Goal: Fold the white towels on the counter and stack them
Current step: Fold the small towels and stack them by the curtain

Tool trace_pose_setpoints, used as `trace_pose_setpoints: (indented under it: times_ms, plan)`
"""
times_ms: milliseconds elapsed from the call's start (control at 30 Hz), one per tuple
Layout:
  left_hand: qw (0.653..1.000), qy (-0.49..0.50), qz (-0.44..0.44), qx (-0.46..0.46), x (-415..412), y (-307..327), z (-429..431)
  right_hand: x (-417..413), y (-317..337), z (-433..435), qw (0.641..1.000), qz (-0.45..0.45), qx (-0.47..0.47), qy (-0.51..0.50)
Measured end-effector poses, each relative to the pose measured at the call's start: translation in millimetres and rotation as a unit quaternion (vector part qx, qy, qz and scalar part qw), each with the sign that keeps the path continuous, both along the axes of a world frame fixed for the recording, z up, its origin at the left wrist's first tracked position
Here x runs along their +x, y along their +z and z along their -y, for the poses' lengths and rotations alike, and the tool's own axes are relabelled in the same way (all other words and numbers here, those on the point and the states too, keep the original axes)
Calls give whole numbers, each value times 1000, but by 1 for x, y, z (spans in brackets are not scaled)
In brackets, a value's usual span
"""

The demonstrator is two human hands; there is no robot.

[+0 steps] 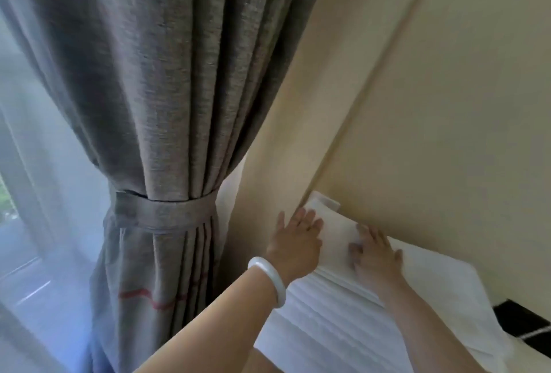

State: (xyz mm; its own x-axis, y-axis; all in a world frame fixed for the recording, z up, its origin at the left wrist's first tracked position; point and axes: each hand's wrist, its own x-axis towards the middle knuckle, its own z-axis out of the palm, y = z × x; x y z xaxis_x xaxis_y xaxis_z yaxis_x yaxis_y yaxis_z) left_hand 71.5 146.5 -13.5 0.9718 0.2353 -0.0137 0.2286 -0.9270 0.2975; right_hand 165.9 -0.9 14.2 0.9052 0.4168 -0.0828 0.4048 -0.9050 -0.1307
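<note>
A stack of folded white towels lies at the lower right, against the beige wall. On top of it rests a folded white towel, its far end rolled up against the wall. My left hand, with a white bangle on the wrist, presses flat on the left part of this top towel, fingers straight. My right hand presses flat on its right part, fingers spread. Neither hand grips anything. The counter under the stack is hidden.
A grey curtain tied back with a band hangs just left of the towels. A sheer white curtain and window fill the far left. The beige wall stands close behind the stack. A dark object shows at the right edge.
</note>
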Motion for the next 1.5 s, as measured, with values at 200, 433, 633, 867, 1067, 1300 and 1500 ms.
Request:
trace_pose_setpoints:
  times_ms: [200, 433, 633, 867, 1067, 1300, 1500]
  plan:
    - [994, -56, 31, 88, 42, 25, 50, 0, -1, 47, 998, 7, -56, 11]
    - [991, -47, -59, 114, 54, -6, 32, 10, -27, 136, 990, 70, -75, -100]
    - [999, -7, -4, -45, 22, 6, -6, -3, -4, 192, 880, -88, 333, -326]
    - [882, 180, 277, -337, -61, 17, 59, -101, -20, 187, 736, 73, 574, -351]
    - [893, 45, 274, -355, -53, 5, 121, -98, -22, 168, 717, 27, 619, -318]
    - [953, -178, 245, 4, -2, -12, 99, -57, 5, 193, 695, -96, 603, -380]
    - [951, -211, 219, 55, 11, -21, 109, -59, 9, 190, 613, -102, 670, -405]
